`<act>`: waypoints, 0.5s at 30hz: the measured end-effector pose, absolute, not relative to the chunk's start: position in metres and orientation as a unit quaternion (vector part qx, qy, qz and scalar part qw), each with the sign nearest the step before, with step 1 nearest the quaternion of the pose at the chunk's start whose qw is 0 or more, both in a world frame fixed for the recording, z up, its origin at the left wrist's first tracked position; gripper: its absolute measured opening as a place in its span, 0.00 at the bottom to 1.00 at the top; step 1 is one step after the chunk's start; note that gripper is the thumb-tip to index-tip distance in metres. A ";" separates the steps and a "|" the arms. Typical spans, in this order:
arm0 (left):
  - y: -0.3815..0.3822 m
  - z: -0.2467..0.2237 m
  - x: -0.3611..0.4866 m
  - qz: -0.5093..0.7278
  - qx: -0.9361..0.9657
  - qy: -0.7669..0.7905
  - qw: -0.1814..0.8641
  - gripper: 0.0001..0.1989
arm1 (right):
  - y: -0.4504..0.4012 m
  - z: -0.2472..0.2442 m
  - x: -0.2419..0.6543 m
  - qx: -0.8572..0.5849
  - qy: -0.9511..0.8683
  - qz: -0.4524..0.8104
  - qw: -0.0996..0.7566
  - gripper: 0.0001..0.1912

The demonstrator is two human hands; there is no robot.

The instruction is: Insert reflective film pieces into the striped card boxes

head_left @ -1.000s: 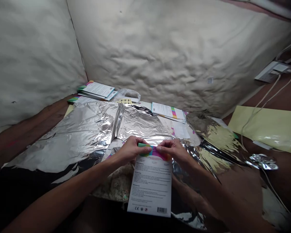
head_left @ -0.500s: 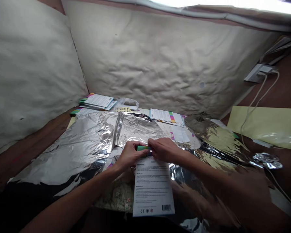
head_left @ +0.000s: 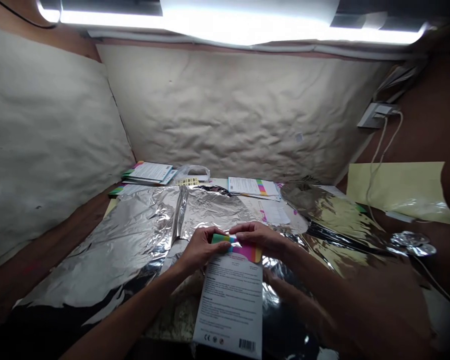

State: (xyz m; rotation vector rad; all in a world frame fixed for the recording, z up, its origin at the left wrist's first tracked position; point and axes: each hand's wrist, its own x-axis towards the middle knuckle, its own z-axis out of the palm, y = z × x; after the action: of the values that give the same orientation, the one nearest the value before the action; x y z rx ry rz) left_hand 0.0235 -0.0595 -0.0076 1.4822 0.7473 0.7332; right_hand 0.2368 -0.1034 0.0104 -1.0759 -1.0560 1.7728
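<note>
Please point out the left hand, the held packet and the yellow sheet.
Left hand (head_left: pixel 200 249), head view: middle of the hand.
Packet (head_left: pixel 230 302), head view: printed face.
Yellow sheet (head_left: pixel 407 187), head view: its middle.

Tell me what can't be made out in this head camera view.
Head view, flat white rectangular packet with multicoloured top: small print, too small and blurred.
Head view, left hand: some fingers, hidden behind the packet.
Head view, left forearm: rest cut off by the bottom edge.

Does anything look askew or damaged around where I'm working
The silver sheeting is wrinkled rather than flat, and the printed stack at the back left sits uneven, edges out of line. The held pack shows no obvious tear.
</note>
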 end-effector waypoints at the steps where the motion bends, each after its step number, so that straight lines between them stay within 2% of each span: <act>1: -0.060 -0.009 0.024 0.320 0.632 0.327 0.626 0.16 | -0.106 0.007 0.238 -0.437 -0.428 0.675 0.413 0.21; 4: -0.058 -0.014 0.028 0.330 0.586 0.325 0.665 0.20 | -0.109 -0.001 0.243 -0.470 -0.524 0.583 0.404 0.18; 7: -0.050 -0.017 0.029 0.361 0.553 0.333 0.673 0.22 | -0.107 -0.009 0.247 -0.531 -0.581 0.490 0.375 0.27; 10: -0.044 -0.018 0.025 0.388 0.529 0.351 0.668 0.26 | -0.103 -0.016 0.246 -0.557 -0.558 0.439 0.431 0.30; 13: -0.048 -0.019 0.020 0.292 0.529 0.310 0.734 0.33 | -0.105 -0.020 0.244 -0.556 -0.486 0.437 0.513 0.30; 15: -0.051 -0.018 0.017 0.199 0.540 0.271 0.771 0.29 | -0.109 -0.021 0.243 -0.552 -0.433 0.457 0.548 0.28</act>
State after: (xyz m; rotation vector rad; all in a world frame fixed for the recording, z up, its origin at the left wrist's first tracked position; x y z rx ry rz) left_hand 0.0167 -0.0507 -0.0184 1.1706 0.5884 0.4322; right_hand 0.2435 -0.1088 -0.0207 -1.3080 -1.0249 1.0817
